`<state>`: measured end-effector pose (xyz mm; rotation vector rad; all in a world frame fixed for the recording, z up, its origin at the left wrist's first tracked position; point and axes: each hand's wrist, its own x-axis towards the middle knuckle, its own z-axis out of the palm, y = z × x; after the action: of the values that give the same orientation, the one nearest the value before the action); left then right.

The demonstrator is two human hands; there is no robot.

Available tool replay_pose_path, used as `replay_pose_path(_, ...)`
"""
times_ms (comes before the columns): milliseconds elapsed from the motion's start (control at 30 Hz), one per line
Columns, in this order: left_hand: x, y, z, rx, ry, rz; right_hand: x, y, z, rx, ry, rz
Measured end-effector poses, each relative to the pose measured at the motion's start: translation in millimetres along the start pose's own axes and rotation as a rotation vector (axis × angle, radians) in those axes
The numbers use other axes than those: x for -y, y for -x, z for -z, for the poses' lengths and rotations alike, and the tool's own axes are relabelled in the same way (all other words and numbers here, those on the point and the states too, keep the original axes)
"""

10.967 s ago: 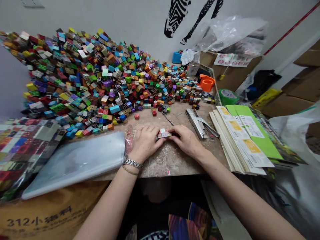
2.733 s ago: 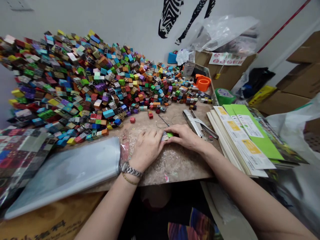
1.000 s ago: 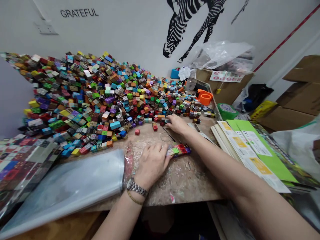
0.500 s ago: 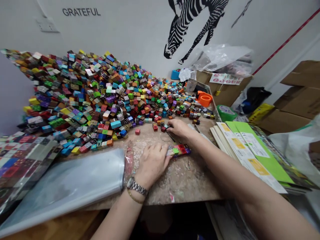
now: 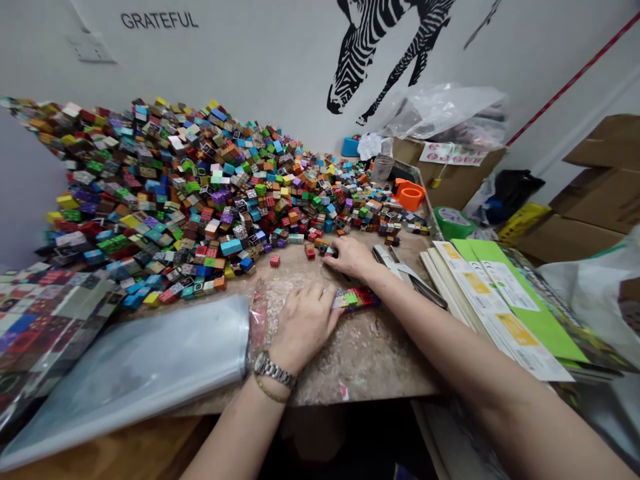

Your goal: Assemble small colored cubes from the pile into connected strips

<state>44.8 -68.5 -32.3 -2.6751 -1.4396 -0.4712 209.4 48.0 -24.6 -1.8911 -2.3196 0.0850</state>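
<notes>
A big heap of small coloured cubes covers the left and back of the worn tabletop. My left hand lies flat on the table, its fingertips against the left end of a short row of cubes. My right hand reaches to the heap's front edge and pinches a small dark cube among loose ones. A watch and a thin bracelet sit on my left wrist.
A stack of clear plastic bags lies left of my left hand. Metal pliers and a stack of printed cards sit to the right. Orange tape rolls, a green roll and cardboard boxes stand behind.
The right hand left the row of cubes, reached to the heap's edge and closed on a small cube there. The left hand stayed at the row's left end.
</notes>
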Motion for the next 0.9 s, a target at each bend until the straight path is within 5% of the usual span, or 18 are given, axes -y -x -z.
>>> replay_pose_path(500,-1,-1,1.9,0.005,0.003,-0.008,-28,47,39,-0.018,-0.198,0.077)
replay_pose_path(900,0,-1,0.6,0.010,0.008,-0.009,-40,36,27,0.216,0.097,-0.055)
